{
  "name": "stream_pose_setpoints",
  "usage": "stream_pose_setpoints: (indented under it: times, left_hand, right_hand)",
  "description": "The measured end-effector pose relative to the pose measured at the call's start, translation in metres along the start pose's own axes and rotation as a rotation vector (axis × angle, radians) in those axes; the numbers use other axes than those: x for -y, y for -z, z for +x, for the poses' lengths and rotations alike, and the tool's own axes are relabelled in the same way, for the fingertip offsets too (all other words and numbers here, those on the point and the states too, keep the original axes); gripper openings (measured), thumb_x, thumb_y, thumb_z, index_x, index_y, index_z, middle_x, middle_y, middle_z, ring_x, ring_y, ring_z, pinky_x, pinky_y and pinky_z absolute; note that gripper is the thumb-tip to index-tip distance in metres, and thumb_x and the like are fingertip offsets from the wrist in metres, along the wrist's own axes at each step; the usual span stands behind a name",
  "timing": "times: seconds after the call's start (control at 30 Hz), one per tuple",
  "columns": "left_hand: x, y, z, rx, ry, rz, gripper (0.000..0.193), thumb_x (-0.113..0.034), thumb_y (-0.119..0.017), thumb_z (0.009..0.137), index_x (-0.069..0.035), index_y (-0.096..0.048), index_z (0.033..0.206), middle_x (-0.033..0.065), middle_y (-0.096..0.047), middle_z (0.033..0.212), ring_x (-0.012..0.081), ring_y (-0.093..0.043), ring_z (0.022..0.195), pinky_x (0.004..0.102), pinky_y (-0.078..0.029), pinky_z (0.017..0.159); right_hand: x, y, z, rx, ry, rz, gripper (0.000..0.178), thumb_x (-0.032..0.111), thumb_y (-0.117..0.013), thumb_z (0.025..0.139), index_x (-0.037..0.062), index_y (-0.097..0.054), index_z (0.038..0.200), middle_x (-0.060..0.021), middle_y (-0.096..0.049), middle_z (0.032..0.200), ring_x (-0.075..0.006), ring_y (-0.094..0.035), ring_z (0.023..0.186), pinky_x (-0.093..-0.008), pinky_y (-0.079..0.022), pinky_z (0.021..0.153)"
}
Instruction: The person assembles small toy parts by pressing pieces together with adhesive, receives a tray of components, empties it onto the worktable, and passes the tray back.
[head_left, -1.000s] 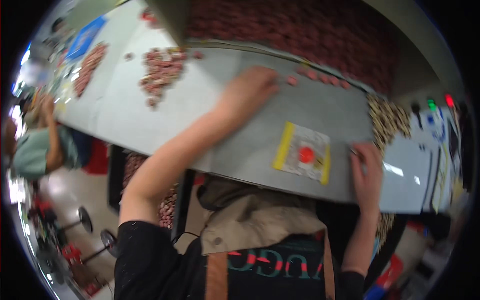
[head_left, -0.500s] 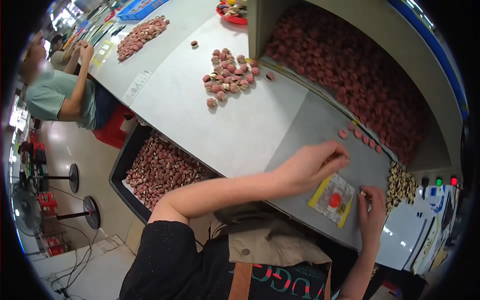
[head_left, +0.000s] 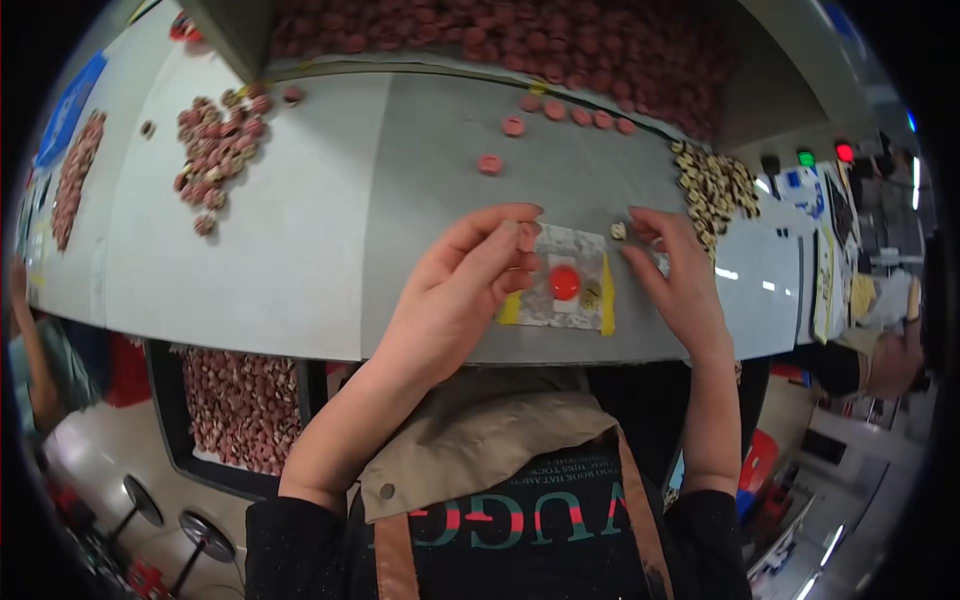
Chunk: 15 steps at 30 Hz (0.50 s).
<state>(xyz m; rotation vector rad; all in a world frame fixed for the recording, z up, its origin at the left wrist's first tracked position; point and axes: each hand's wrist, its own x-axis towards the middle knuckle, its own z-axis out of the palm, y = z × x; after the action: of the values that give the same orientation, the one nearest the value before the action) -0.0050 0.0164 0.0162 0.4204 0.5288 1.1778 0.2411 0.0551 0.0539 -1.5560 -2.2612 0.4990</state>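
Observation:
My left hand (head_left: 465, 275) is closed, pinching a small pink round piece (head_left: 527, 237) between thumb and fingers. It hovers over the upper left of a grey-patterned square mat (head_left: 540, 312) with yellow tape on its sides. A bright red disc (head_left: 565, 283) sits in the middle of this mat. To the right, my right hand (head_left: 680, 265) is open, thumb and forefinger apart. Just off those fingertips is a small cream-and-black piece (head_left: 618, 231); whether they touch it I cannot tell.
Loose pink pieces (head_left: 489, 164) lie beyond the mat, below a bin full of pink pieces (head_left: 480, 35). Cream-and-black pieces (head_left: 715, 190) are heaped at right. Pink-and-cream balls (head_left: 215, 145) lie at left; a black crate (head_left: 180, 440) of similar ones stands below the table edge.
The view has swung to the right. My left hand now has a pink piece in its pinch at the mat, and another pink piece lies nearer on the table. My right hand's fingers are spread.

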Motion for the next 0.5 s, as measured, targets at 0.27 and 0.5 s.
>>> stream_pose_setpoints:
  times: [0.27, 0.5]
  left_hand:
    - [0.020, -0.001, 0.007, 0.084, 0.010, -0.059, 0.034, -0.019, -0.048, 0.101, 0.000, -0.049, 0.128, 0.0030, -0.059, 0.108, 0.0095, -0.056, 0.093, 0.0240, -0.046, 0.086]
    - [0.023, -0.005, 0.009, 0.048, 0.044, -0.034, 0.033, -0.019, -0.047, 0.101, -0.001, -0.048, 0.129, 0.0043, -0.060, 0.111, 0.0106, -0.059, 0.097, 0.0249, -0.047, 0.087]
  right_hand:
    - [-0.013, 0.005, -0.001, -0.048, 0.153, -0.093, 0.022, 0.004, -0.064, 0.086, 0.0023, -0.061, 0.108, -0.0114, -0.062, 0.098, -0.0267, -0.062, 0.088, -0.0323, -0.050, 0.072]
    - [0.005, 0.013, -0.008, 0.011, 0.071, 0.018, 0.017, 0.003, -0.063, 0.085, 0.0014, -0.062, 0.102, -0.0114, -0.061, 0.094, -0.0269, -0.061, 0.084, -0.0317, -0.049, 0.070]
